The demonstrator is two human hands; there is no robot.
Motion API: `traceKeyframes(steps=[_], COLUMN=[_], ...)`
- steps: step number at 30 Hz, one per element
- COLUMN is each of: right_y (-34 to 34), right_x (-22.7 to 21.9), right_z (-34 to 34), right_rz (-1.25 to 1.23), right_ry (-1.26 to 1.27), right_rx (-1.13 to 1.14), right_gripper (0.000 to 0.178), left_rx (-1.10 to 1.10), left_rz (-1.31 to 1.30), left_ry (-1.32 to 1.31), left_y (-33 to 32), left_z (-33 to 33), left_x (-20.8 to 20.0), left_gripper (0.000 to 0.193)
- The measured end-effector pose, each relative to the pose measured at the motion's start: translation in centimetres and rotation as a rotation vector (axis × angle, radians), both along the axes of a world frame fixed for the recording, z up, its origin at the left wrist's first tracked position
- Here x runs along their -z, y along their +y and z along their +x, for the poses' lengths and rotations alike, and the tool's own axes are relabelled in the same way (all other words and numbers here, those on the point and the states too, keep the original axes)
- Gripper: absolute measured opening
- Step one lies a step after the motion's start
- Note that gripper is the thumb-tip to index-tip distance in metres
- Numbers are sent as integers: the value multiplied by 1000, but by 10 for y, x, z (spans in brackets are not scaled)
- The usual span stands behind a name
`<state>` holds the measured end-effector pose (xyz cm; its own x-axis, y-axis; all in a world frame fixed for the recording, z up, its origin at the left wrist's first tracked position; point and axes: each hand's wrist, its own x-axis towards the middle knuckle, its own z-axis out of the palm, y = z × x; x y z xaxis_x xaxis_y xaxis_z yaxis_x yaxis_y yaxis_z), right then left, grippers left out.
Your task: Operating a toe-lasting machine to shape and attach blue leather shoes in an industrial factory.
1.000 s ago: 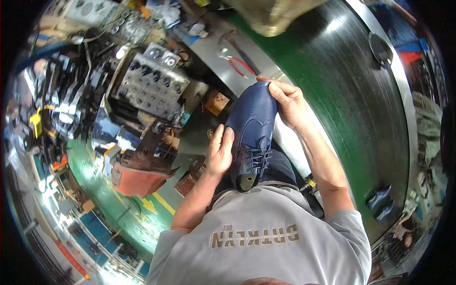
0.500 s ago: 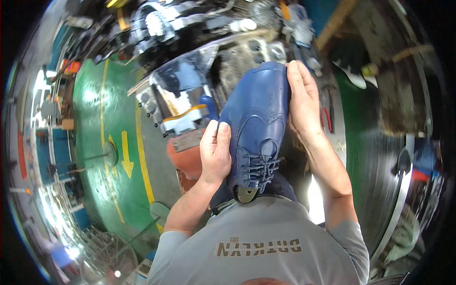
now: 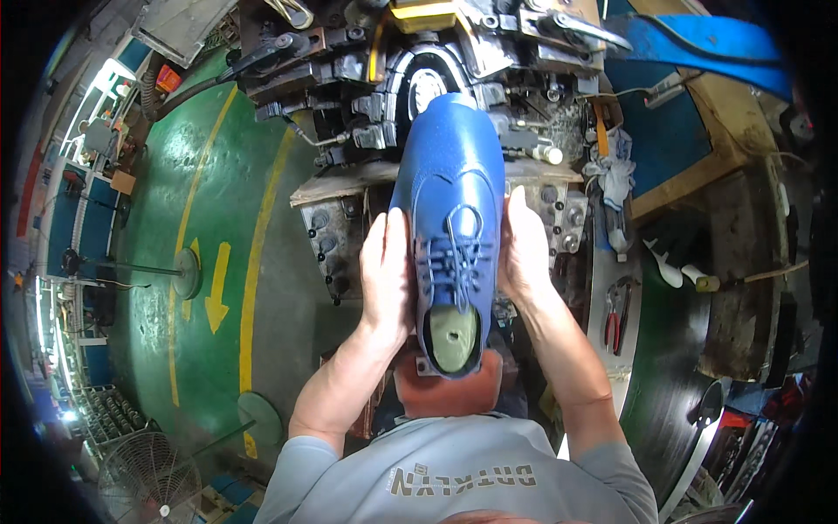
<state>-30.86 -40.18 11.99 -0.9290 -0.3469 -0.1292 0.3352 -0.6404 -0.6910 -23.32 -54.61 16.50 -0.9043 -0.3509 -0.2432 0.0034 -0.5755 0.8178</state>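
A blue lace-up shoe upper (image 3: 456, 188) is held up in front of me, its toe pointing away toward the machine. Dark blue laces (image 3: 454, 262) cross its front, and a greenish shoe last (image 3: 454, 339) with a hole shows in the ankle opening. My left hand (image 3: 386, 275) grips the shoe's left side, and my right hand (image 3: 526, 249) grips its right side. The toe end overlaps a black metal machine (image 3: 375, 122) with clamps around a curved opening; I cannot tell whether they touch. The undersides of both hands' grips are hidden by the shoe.
Below the shoe is an orange-red padded part (image 3: 449, 389). Red-handled pliers (image 3: 615, 323) lie on a ledge at right, near a crumpled glove (image 3: 615, 170). A blue arm (image 3: 707, 48) juts out at upper right. A fan (image 3: 148, 476) stands at lower left beside a green floor (image 3: 166, 262).
My view has swung round to face the machine. The shoe, tilted before, is now straighter with its toe toward the machine, and both hands have shifted their hold lower along its sides.
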Motion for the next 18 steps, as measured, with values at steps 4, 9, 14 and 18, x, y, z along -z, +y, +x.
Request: traceKeyframes(steps=[4,9,14,18], right_y=[-20,-31,-40,-48], right_x=[-8,-6,18,20], right_z=[-29,-60,-79,-80], right_rz=[9,-127,-101,-34], right_ry=[-91,-112,-87,-47], right_rx=[-62,-143,-11,40], right_gripper=[35,35,25,18], left_rx=[-38,-93,-110,-128], left_rz=[140,52,33,1], left_ry=[48,49,102,116], left_y=[-14,-28,-32,-39], left_z=[-49,-93,-117,-120], left_x=[10,30,51,65], left_gripper=[24,28,26,26])
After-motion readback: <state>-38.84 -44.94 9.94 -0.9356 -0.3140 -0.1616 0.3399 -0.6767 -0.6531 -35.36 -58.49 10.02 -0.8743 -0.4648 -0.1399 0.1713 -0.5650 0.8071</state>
